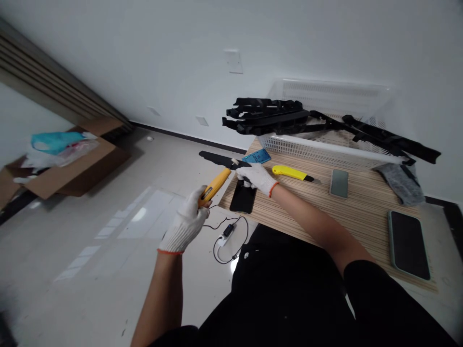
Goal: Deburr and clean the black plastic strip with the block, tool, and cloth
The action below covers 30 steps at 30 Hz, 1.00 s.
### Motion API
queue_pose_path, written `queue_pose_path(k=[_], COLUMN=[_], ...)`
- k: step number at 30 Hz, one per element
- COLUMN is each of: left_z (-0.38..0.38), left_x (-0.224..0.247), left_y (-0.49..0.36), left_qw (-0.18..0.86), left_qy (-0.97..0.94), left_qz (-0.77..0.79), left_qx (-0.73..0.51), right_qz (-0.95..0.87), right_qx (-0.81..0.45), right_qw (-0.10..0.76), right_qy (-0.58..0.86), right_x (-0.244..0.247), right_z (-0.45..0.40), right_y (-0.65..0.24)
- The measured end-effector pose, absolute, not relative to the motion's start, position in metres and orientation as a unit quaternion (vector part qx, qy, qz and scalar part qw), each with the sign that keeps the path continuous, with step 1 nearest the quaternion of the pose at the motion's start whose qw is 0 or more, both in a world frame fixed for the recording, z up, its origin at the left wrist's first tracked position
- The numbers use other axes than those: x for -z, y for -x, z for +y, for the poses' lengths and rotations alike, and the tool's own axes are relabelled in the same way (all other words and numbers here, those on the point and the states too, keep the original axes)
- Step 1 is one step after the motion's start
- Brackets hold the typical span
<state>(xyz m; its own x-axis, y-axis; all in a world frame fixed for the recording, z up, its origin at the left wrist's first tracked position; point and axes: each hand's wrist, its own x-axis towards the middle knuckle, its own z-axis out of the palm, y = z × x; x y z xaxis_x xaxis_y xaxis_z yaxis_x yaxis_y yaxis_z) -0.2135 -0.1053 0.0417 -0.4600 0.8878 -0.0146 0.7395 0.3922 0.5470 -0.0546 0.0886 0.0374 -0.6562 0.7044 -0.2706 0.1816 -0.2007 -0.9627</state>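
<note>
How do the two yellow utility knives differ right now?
The knife in the left hand is orange-yellow, gripped and tilted against the black plastic strip. The brighter yellow knife lies flat and untouched on the wooden table. Both have slim handles.

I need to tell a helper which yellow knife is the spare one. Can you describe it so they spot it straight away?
Start at the striped wooden table and find the white basket at its far edge. Just in front of the basket lies the spare yellow knife, flat on the wood beside a blue card. No hand touches it, unlike the orange-yellow knife gripped in the gloved left hand.
</note>
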Motion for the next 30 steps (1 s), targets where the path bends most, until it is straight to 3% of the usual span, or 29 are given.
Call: queue_pose_path(k=[7,22,30], left_z=[-0.103,-0.061,-0.06], left_x=[-0.037,-0.01,-0.025], left_y=[0.22,0.317,0.317], left_qw=[0.15,0.088,0.085], left_qy=[-0.501,-0.405,-0.423], left_qz=[0.816,0.903,0.897], left_qx=[-0.247,-0.114,-0.097], right_qz=[-0.597,-0.609,-0.593], right_qx=[-0.685,-0.69,-0.699], right_qw=[0.194,0.206,0.221], right_qy=[0.371,0.334,0.333], right_x=[-0.041,-0.041,-0.044], right_z=[0.088,0.088,0.089], right_y=[0.052,0.027,0.025])
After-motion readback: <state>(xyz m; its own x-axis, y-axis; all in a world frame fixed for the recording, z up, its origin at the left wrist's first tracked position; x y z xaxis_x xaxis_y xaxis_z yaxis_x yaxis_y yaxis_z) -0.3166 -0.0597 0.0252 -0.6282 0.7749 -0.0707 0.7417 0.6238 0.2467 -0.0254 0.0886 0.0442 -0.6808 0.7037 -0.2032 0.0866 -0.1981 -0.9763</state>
